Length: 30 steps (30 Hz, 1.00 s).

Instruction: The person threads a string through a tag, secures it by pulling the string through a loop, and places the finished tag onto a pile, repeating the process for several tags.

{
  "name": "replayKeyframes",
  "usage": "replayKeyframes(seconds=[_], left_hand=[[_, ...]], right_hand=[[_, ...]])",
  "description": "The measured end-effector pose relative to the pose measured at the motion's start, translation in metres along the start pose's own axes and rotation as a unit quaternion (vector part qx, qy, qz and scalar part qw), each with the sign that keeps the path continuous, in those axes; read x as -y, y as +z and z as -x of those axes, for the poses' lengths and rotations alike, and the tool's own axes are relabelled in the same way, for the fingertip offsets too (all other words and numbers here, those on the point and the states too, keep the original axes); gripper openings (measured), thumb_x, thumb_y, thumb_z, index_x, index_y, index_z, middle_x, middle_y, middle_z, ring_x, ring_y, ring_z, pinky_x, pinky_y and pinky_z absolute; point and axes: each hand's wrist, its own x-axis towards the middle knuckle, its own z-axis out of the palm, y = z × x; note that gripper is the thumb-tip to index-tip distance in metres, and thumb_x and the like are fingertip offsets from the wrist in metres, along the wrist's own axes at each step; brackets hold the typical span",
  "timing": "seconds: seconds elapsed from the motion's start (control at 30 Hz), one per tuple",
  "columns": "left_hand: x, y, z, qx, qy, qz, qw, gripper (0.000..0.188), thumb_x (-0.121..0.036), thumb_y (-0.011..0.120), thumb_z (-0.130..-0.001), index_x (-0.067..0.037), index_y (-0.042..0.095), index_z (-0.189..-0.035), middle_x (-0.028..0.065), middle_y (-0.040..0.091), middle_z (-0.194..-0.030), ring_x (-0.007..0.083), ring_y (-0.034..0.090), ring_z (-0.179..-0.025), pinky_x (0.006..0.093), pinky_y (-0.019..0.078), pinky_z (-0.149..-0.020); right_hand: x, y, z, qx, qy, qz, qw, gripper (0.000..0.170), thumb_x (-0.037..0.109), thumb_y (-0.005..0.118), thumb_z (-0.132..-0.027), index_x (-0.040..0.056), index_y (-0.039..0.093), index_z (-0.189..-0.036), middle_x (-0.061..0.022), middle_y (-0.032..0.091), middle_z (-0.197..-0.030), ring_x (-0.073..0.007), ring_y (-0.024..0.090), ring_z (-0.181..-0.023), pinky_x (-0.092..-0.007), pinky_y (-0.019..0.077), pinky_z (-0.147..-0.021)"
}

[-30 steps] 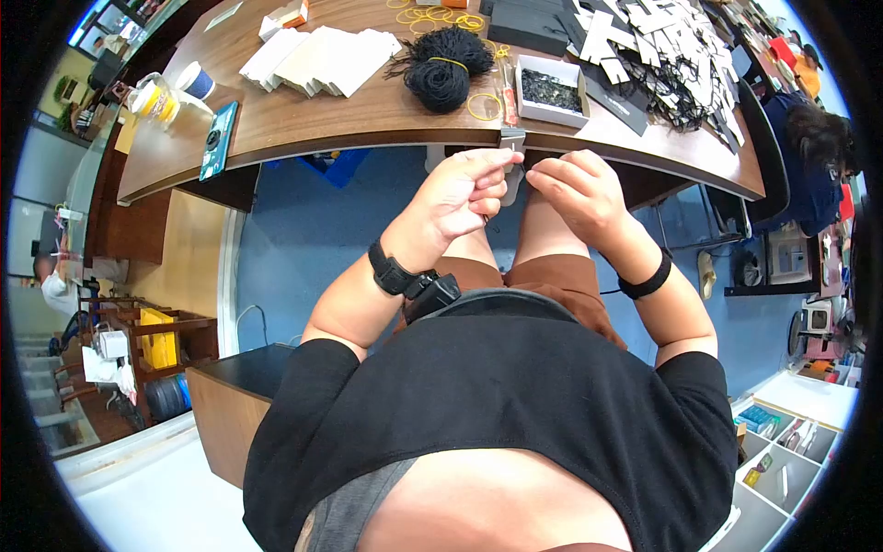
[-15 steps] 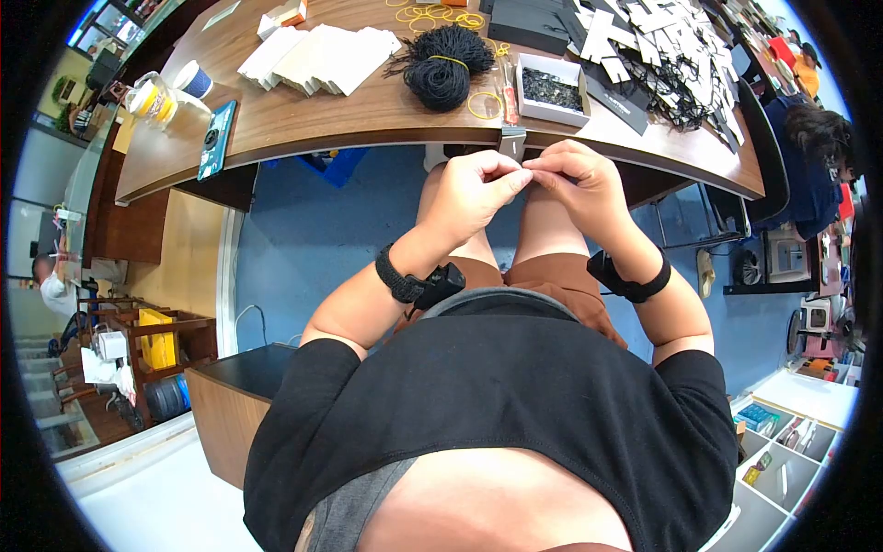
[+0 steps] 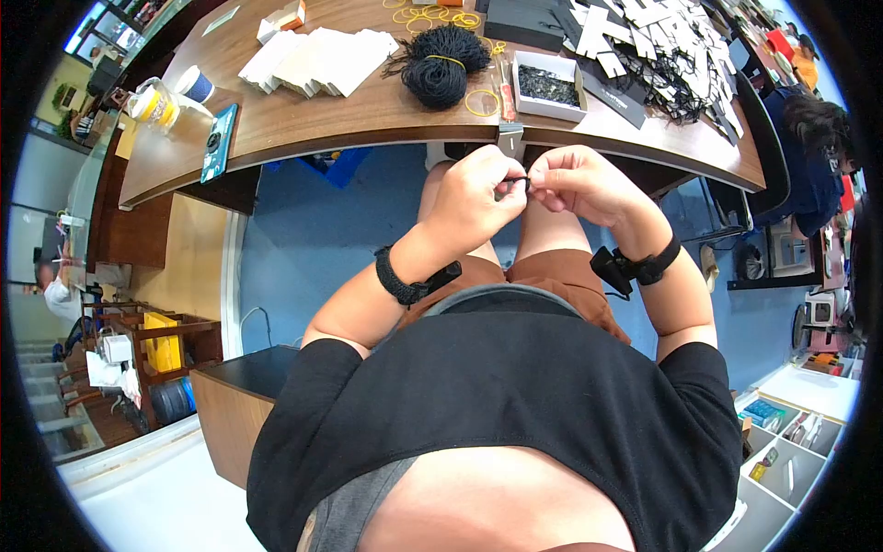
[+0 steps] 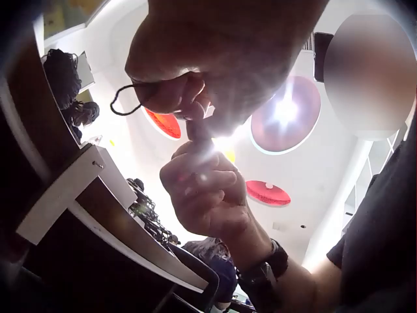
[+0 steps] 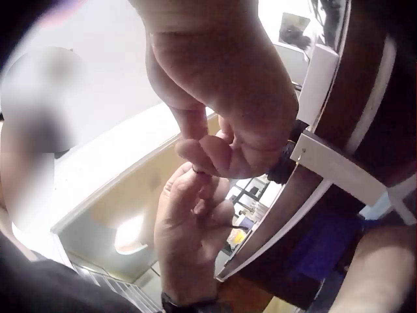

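Over the lap, close to the table edge, both hands meet fingertip to fingertip. My left hand (image 3: 471, 191) has its fingers curled round a thin black cord (image 3: 518, 180), and a small loop of the cord (image 4: 113, 104) sticks out past those fingers in the left wrist view. My right hand (image 3: 589, 184) pinches the cord between thumb and forefinger, its other fingers bent. A strand also shows beside the left hand's fingers in the right wrist view. Just ahead of the hands, a pale bracket (image 3: 510, 140) with a small pin juts from the table edge.
On the wooden table (image 3: 303, 120) lie a black cord bundle (image 3: 437, 83), a white box (image 3: 561, 112) of small black pieces, a heap of black-and-white tags (image 3: 644, 55), white cards (image 3: 317, 63) and a phone (image 3: 218, 143). A paper cup (image 3: 195, 85) stands at the left.
The left hand has turned from palm-up, forefinger pointing by the bracket, to back-up with fingers curled. Both hands have drawn slightly back from the bracket, and the black cord now shows between them.
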Motion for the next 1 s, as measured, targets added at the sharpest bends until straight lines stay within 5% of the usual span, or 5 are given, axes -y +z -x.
replayKeyframes(seconds=[0.43, 0.6, 0.73, 0.87, 1.0], left_hand=[[0.016, 0.006, 0.005, -0.008, -0.200, 0.235, 0.951, 0.007, -0.001, 0.062, -0.084, 0.002, 0.063, -0.091, 0.0020, 0.061, -0.079, 0.0077, 0.056, -0.075, 0.0215, 0.0451, -0.068], [0.022, 0.012, 0.002, -0.035, -0.233, 0.340, 0.911, 0.008, -0.005, 0.063, -0.083, 0.000, 0.061, -0.090, -0.0002, 0.059, -0.076, 0.0044, 0.051, -0.067, 0.0190, 0.0419, -0.059], [0.026, 0.009, -0.002, -0.035, -0.269, 0.383, 0.883, 0.008, -0.006, 0.063, -0.083, -0.001, 0.060, -0.088, -0.0020, 0.057, -0.074, 0.0027, 0.047, -0.062, 0.0174, 0.0380, -0.054], [0.024, 0.009, -0.004, -0.023, -0.277, 0.378, 0.883, 0.008, -0.007, 0.064, -0.083, -0.001, 0.060, -0.087, -0.0017, 0.056, -0.073, 0.0023, 0.044, -0.059, 0.0172, 0.0350, -0.051], [0.022, 0.009, -0.006, -0.005, -0.293, 0.418, 0.860, 0.009, -0.008, 0.064, -0.083, -0.001, 0.060, -0.087, -0.0017, 0.055, -0.071, 0.0025, 0.042, -0.056, 0.0172, 0.0325, -0.048]], right_hand=[[-0.014, -0.003, -0.008, 0.073, 0.057, -0.202, 0.975, 0.018, 0.020, 0.061, -0.088, 0.0030, 0.062, -0.081, 0.0015, 0.052, -0.065, -0.0055, 0.037, -0.049, -0.0194, 0.0289, -0.045], [-0.025, 0.002, -0.013, 0.018, 0.040, -0.210, 0.977, 0.019, 0.024, 0.066, -0.085, 0.0079, 0.060, -0.077, 0.0049, 0.048, -0.063, -0.0041, 0.036, -0.050, -0.0194, 0.0279, -0.045], [-0.020, 0.018, -0.011, -0.202, -0.186, 0.042, 0.961, 0.013, 0.015, 0.068, -0.082, 0.0038, 0.062, -0.082, 0.0026, 0.057, -0.070, -0.0023, 0.047, -0.060, -0.0186, 0.0388, -0.052], [-0.019, 0.018, -0.008, -0.217, -0.215, 0.243, 0.921, 0.011, 0.010, 0.068, -0.080, 0.0014, 0.061, -0.084, 0.0037, 0.057, -0.070, -0.0020, 0.050, -0.062, -0.0181, 0.0435, -0.057], [-0.019, 0.014, -0.010, -0.192, -0.194, 0.181, 0.945, 0.008, 0.007, 0.065, -0.079, 0.0021, 0.060, -0.081, 0.0036, 0.056, -0.070, -0.0017, 0.049, -0.062, -0.0179, 0.0422, -0.056]])
